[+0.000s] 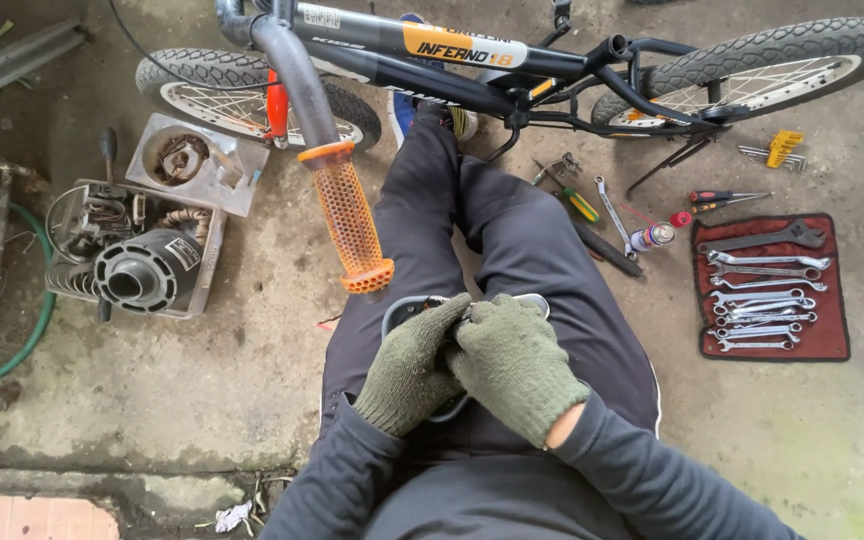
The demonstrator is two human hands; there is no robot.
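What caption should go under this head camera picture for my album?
Two green-gloved hands, left hand and right hand, grip a small dark part over the lap beside a bicycle and wrenches.

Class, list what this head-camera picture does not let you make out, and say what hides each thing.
- Dark object on the lap: mostly covered by the left hand and right hand; its kind is unclear.
- Bicycle: handlebar top and seat cut off by the upper edge.
- Wrenches on the red cloth: too small to tell sizes.
- Green hose: runs out past the left edge.
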